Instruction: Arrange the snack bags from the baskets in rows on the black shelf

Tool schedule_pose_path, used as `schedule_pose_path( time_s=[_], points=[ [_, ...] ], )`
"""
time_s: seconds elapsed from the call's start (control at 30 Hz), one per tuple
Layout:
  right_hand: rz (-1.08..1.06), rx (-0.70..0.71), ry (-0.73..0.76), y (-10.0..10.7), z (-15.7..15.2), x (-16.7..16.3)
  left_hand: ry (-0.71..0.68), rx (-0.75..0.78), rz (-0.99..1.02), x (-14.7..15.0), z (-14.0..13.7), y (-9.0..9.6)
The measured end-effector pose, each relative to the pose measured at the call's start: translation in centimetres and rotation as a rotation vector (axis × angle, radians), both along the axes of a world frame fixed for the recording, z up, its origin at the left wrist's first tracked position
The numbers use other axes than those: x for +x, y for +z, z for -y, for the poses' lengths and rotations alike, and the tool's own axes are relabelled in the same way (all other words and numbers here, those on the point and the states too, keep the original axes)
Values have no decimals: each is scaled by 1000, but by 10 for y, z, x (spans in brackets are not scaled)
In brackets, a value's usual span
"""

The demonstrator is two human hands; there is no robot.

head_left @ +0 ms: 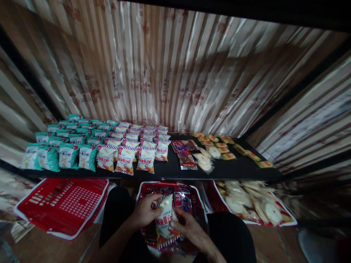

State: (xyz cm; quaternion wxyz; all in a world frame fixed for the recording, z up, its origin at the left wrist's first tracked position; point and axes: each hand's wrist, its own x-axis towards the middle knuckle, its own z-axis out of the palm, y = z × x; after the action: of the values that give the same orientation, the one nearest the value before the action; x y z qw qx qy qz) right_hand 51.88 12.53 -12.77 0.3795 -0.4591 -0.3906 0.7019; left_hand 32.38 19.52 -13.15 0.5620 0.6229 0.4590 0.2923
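Between my two hands is a white snack bag [164,223] with red lettering and a striped lower edge. My left hand [148,210] grips its upper left side, and my right hand [186,226] holds its right side. The bag is over a red basket [139,191] between my knees, which contains dark red and purple packets [183,199]. On the black shelf ahead, similar white snack bags [124,160] stand upright in rows, beside rows of teal snack bags [68,155] on the left.
Right of the white bags lie dark red packets [188,160], pale round packs [203,162] and small yellow packets [229,156]. A red basket [65,201] is tilted at lower left; another [285,223] at lower right holds pale packs. Striped sheeting [164,65] hangs behind the shelf [161,172].
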Motion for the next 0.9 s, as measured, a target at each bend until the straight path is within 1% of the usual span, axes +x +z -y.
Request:
schedule_pose_path(
  time_s=[0.2, 0.27, 0.37, 0.5, 0.63, 0.77, 0.9],
  points=[
    [57, 20, -49, 6, -5, -2, 61, -39, 53, 6, -5, 7],
    [53, 24, -81, 6, -6, -2, 60, -58, 50, 9, -8, 10],
    [33, 16, -125, 7, -10, -2, 42, -42, 54, 15, -14, 16],
    [55, -15, -172, 11, -15, -1, 72, -20, 65, 21, -22, 22],
    [41, -28, -183, 12, -19, 2, 86, -56, 100, 27, -28, 19],
    [13, -27, -202, 7, -22, 4, 101, -108, 156, 33, -33, 15],
    [21, -24, -254, 3, -25, 4, 185, -129, 152, 42, -36, 16]
  ],
)
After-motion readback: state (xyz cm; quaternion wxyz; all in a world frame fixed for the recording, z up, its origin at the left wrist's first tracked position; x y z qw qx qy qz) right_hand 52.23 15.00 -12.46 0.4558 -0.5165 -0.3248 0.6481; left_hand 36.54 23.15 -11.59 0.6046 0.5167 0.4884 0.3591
